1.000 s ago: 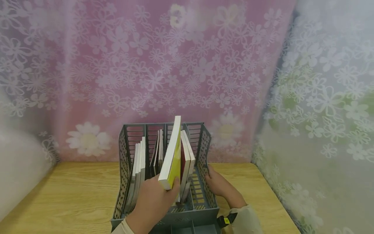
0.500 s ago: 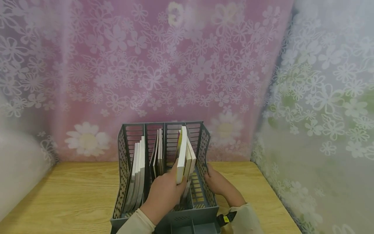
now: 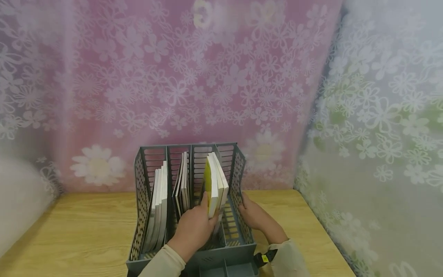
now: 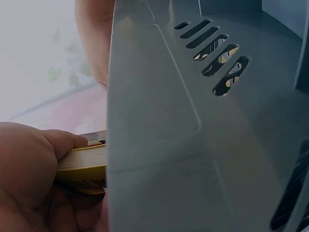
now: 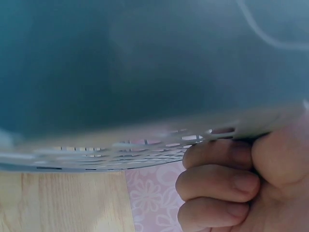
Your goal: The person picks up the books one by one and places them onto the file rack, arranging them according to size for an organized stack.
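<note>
My left hand [image 3: 193,229] grips a yellow-covered book [image 3: 214,188] by its near end, with the thumb on one face. That book stands in the third compartment of a grey plastic desk file rack [image 3: 226,252], against two pale-edged books [image 3: 223,182] leaning at its right. In the left wrist view, the rack's front panel [image 4: 154,145] hides much of the book. Outside the rack's right wall, my right hand [image 3: 258,217] holds on to the perforated side. Its curled fingers [image 5: 217,182] show beneath the rack wall in the right wrist view.
Several thin books [image 3: 159,207] fill the leftmost compartment, and several more booklets [image 3: 182,184] stand in the second. Small trays [image 3: 240,269] form the rack's front. The wooden table [image 3: 86,227] meets a pink floral curtain [image 3: 194,84] behind and a pale one [image 3: 380,154] at the right.
The yellow book has come down and to the right in my left hand, from above the rack to beside the other two books. My right hand has stayed at the rack's side.
</note>
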Demonstrator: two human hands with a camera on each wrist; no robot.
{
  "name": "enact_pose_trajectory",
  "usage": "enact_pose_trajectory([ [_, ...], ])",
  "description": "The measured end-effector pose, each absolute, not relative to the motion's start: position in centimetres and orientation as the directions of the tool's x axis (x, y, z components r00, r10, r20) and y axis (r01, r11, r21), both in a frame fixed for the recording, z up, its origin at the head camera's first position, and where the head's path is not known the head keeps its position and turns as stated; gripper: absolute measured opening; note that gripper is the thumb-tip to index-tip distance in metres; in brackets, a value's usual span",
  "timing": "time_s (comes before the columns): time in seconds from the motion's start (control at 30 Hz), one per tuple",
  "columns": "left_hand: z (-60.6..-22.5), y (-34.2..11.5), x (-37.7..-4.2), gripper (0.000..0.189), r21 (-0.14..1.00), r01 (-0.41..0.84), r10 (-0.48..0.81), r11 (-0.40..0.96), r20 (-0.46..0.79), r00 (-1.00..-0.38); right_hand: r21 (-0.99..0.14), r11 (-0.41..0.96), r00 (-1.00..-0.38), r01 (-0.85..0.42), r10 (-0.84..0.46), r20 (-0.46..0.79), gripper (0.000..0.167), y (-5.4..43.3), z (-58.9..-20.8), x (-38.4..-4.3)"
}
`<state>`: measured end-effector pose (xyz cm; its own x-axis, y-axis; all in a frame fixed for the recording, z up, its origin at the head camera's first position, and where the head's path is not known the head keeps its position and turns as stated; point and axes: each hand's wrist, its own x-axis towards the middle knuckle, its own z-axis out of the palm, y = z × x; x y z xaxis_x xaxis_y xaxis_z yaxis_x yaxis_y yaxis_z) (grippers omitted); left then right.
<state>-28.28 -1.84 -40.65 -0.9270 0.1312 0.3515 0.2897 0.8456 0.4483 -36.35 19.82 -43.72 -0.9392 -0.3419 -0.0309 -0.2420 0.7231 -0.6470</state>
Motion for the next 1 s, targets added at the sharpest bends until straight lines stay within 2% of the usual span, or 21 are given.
enact_pose_trajectory([
  [0.17,-40.7,-1.7,-28.5,0.079,0.483,0.306,0.147,0.82,0.34,-0.929,-0.648,0.722,-0.941,-0.242,-0.338,-0.026,0.061,19.9,-43.7,-36.2],
  [0.43,-41.2,-1.8,-27.5,0.094,0.576,0.301,0.232,0.76,0.192,-0.954,-0.664,0.715,-0.941,-0.218,-0.335,-0.051,0.061,20.1,-44.0,-36.4],
  [0.63,-40.6,-2.1,-27.3,0.094,0.566,0.357,0.281,0.743,0.22,-0.934,-0.649,0.728,-0.941,-0.223,-0.335,-0.053,0.062,19.9,-43.5,-36.6],
  [0.8,-40.6,-2.1,-27.5,0.093,0.568,0.326,0.252,0.756,0.207,-0.945,-0.659,0.711,-0.932,-0.246,-0.36,-0.041,0.059,19.9,-43.3,-36.5],
  [1.0,-41.5,-1.8,-28.4,0.081,0.497,0.28,0.151,0.821,0.283,-0.947,-0.652,0.712,-0.933,-0.262,-0.36,-0.018,0.057,19.9,-43.4,-36.3],
])
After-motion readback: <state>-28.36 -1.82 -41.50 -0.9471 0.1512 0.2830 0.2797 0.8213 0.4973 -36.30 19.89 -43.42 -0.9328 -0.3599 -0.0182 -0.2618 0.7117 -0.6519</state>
